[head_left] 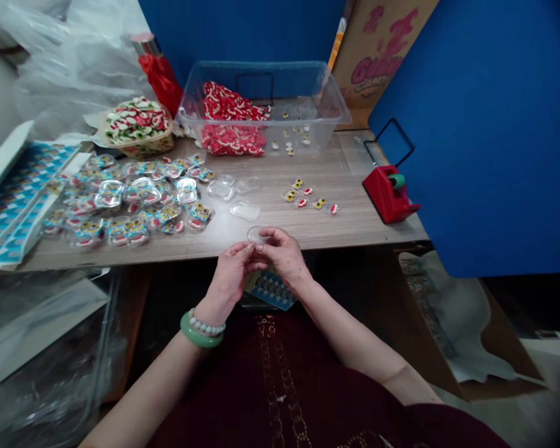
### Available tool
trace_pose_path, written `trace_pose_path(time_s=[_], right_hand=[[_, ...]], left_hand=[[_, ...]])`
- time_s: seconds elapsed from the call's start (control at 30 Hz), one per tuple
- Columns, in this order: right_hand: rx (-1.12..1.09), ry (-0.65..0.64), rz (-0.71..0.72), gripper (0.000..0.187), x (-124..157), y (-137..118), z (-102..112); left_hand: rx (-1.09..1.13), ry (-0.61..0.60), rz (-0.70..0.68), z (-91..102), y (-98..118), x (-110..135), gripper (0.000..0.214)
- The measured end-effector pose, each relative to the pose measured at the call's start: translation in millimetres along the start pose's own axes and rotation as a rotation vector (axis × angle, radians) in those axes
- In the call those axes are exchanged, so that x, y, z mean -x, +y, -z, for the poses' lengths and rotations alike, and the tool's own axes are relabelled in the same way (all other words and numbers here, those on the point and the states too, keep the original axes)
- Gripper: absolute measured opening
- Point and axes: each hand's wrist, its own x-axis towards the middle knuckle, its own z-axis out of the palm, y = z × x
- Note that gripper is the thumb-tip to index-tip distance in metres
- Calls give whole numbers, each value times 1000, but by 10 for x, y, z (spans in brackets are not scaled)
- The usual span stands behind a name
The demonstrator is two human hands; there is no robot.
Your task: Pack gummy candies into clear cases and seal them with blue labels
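Just over the table's front edge, my right hand (288,260) pinches a clear plastic shell (254,234) between thumb and fingers. My left hand (231,270), with a green bangle and a beaded bracelet at its wrist, meets it there, its thumb and fingers closed at the shell's lower edge. The fingers partly cover the shell. Beyond the hands, an empty clear shell (245,211) lies on the table, with more shells (221,188) behind it. To the right are small yellow eye-shaped pieces (290,196) and red-and-white mouth-shaped pieces (335,209).
Filled clear packs (142,190) cover the table's left side beside printed card sheets (21,193). Behind stand a tub (137,146) of pieces, a red-covered bottle (161,78) and a clear plastic bin (303,127). A red tape dispenser (386,196) sits at the right edge.
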Motion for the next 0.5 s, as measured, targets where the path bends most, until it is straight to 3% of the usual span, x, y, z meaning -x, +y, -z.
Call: trace_pose_path(time_s=[0.2, 0.5], right_hand=[[-134, -104, -77, 33, 1, -25, -7], [-203, -117, -134, 33, -25, -14, -20]], left_hand=[[-12, -13, 9, 35, 66, -33, 33], [-30, -34, -11, 77, 12, -67, 36]])
